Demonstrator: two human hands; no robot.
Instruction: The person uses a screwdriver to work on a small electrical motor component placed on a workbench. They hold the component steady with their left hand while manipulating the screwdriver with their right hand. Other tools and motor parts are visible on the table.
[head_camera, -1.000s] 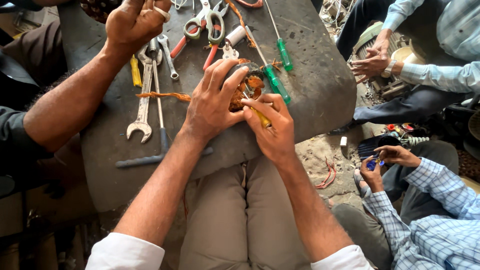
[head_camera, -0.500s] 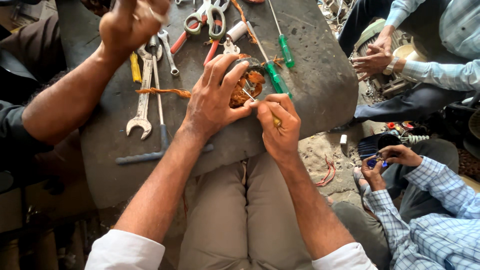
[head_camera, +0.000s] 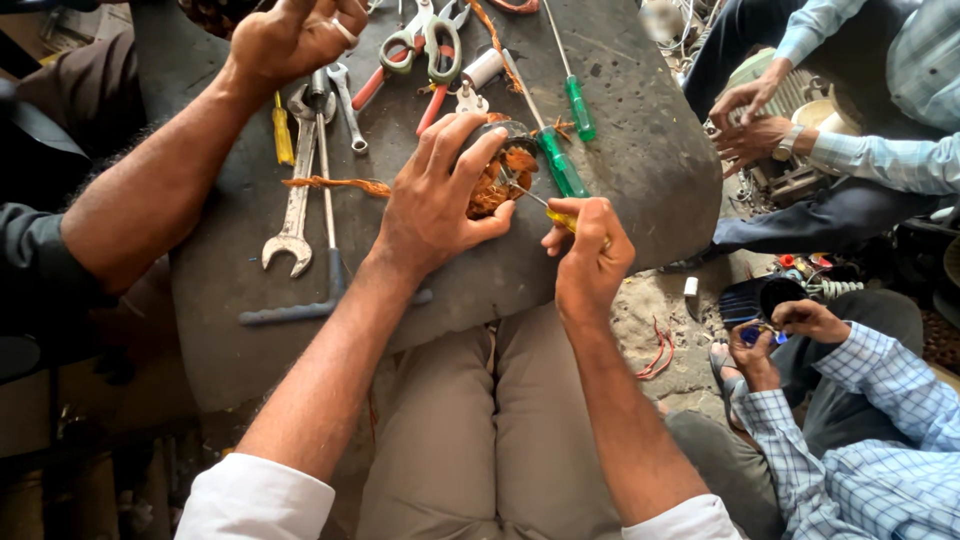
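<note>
My left hand (head_camera: 437, 195) wraps over a round motor stator (head_camera: 503, 170) with copper windings, holding it down on the dark stone slab (head_camera: 640, 170). My right hand (head_camera: 590, 255) grips a yellow-handled screwdriver (head_camera: 553, 214), whose thin shaft points up-left into the copper coil. Both forearms reach forward from white rolled sleeves over my beige trousers.
On the slab lie an open-end spanner (head_camera: 292, 215), a grey T-handled tool (head_camera: 325, 250), green screwdrivers (head_camera: 562, 165), scissors (head_camera: 425, 45) and red-handled pliers (head_camera: 375, 85). Another person's hand (head_camera: 295, 40) reaches in from the left. Two more people sit at the right, hands on parts.
My right hand has slid down and right while the screwdriver tip stays in the windings. My left hand keeps its hold on the stator. The other person's hand at top left shifted slightly.
</note>
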